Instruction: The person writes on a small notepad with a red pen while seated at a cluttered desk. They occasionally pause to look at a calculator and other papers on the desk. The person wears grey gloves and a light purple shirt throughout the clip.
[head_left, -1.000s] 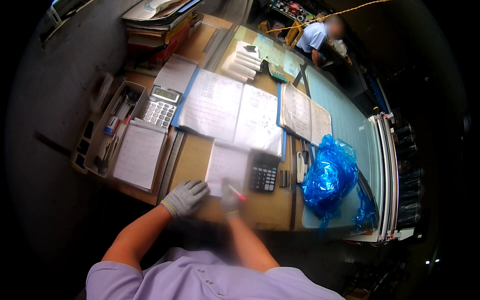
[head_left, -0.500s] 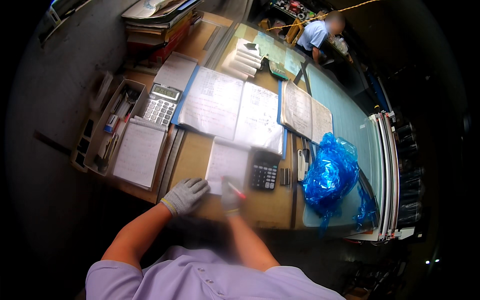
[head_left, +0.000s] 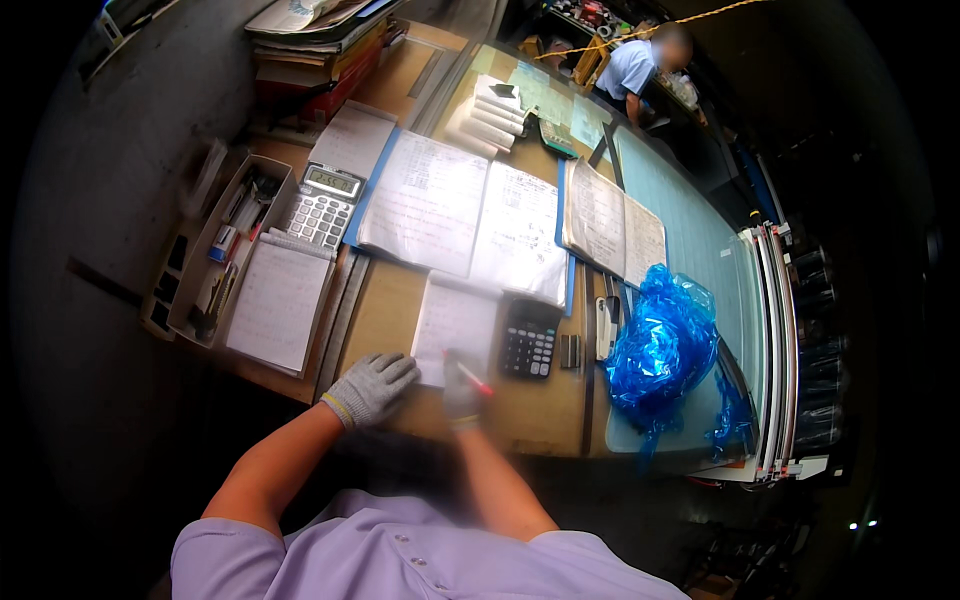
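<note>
- Writing on a small white notepad (head_left: 455, 322) is the work in hand; the pad lies on the wooden desk (head_left: 395, 300), just left of the black calculator (head_left: 529, 338), which serves as the landmark below.
- The right hand (head_left: 462, 385), gloved and blurred, sits at the pad's lower edge, left of and slightly nearer than the black calculator; its fingers are curled tight around a red pen (head_left: 474, 379).
- The left hand (head_left: 370, 388), in a grey knit glove, rests farther left of the black calculator, fingers loosely spread and grasping nothing, laid flat on the desk at the pad's lower left corner as if steadying it.
- Judging progress: the pad's sheet looks faintly marked, but I cannot tell how much is filled, so the entry seems underway rather than finished.
- Behind the black calculator lies an open ledger (head_left: 465, 212) with written pages, likely the source of the figures.
- Far left of the black calculator sit a grey calculator (head_left: 324, 205) and a second white pad (head_left: 277, 305), both untouched.
- Right of the black calculator lies a crumpled blue plastic bag (head_left: 663, 350), with a stapler (head_left: 606, 325) between them.
- Well beyond the black calculator, another person (head_left: 635, 68) bends over the far end of the bench.
</note>
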